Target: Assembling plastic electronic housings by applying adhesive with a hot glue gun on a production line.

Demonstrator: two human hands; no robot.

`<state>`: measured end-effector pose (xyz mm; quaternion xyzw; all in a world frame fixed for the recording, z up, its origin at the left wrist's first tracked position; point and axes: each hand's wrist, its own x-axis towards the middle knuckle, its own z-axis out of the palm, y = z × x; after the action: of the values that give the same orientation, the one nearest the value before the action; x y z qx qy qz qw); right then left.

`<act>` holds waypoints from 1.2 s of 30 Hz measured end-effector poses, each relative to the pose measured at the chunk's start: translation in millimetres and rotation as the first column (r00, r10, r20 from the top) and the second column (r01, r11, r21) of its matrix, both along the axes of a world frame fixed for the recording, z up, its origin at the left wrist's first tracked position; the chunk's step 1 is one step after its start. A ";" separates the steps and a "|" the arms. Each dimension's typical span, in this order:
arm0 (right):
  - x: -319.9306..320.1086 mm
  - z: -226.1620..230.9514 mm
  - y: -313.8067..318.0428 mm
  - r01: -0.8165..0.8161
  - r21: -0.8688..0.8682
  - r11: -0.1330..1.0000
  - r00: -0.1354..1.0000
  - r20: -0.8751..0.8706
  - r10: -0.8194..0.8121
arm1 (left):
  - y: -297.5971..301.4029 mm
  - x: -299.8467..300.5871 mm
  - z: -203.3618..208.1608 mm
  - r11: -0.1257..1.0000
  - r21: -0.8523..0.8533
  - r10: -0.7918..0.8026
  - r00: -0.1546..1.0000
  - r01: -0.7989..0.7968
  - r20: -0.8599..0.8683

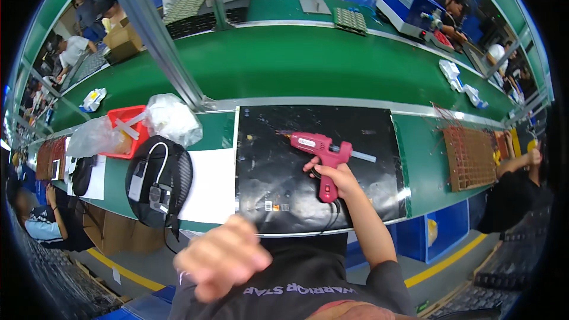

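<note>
My right hand (344,180) is wrapped round the handle of a pink hot glue gun (317,144), its nozzle pointing left. A pale glue stick (364,156) juts from the gun's back end, and a dark cord runs down from the grip. Beneath the gun lies a black work mat (278,186) with small specks and scraps on it. Raised in front of my chest, left of the mat's near edge, my left hand (222,256) is smeared by motion. Its fingers look bent, but whether they hold anything I cannot make out.
Left of the mat are white paper (208,186), a black mesh pouch (155,186) with a cabled device, a red bin (127,133) and plastic bags (172,120). At right stands a brown gridded tray (474,160) with red wires. A metal post (157,35) rises beside the green conveyor (284,62).
</note>
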<state>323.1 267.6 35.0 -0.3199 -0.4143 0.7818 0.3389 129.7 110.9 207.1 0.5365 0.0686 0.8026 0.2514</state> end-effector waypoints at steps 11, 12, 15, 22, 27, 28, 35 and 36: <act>-0.1 3.8 -0.3 -0.016 0.025 1.000 1.000 0.013 0.016 | 32.3 -15.3 -127.1 0.650 -0.751 -0.338 0.930 0.119 -0.145; -0.2 4.2 0.3 -0.022 0.029 0.999 1.000 0.014 0.022 | 34.7 -17.2 -133.0 0.653 -0.748 -0.339 0.929 0.119 -0.149; -0.4 3.9 0.6 -0.026 0.039 0.999 1.000 0.014 0.025 | 41.0 -21.6 -148.1 0.619 -0.785 -0.291 0.937 0.028 -0.196; -0.2 5.3 -0.1 0.001 0.026 1.000 1.000 0.027 -0.002 | 40.2 -23.9 -171.8 0.634 -0.771 -0.309 0.897 -0.054 -0.317; 1.0 1.6 1.3 -0.014 0.023 1.000 1.000 0.027 0.014 | 38.3 -24.4 -171.4 0.703 -0.683 -0.295 0.793 -0.199 -0.534; 0.9 1.3 1.5 -0.018 0.030 0.999 0.999 0.028 0.017 | 38.7 -24.4 -171.3 0.716 -0.655 -0.276 0.764 -0.242 -0.584; 0.3 4.2 -0.3 -0.014 0.033 0.999 0.999 0.036 0.012 | 38.2 -14.0 -168.6 0.731 -0.592 -0.223 0.701 -0.340 -0.678; 0.4 3.3 -0.3 -0.012 0.037 0.999 1.000 0.022 0.012 | 37.9 -13.9 -168.6 0.731 -0.585 -0.225 0.685 -0.352 -0.694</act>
<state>323.4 267.3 38.3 -0.3196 -0.4342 0.7725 0.3355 115.8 148.8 38.5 0.6748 0.4704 0.4483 0.3499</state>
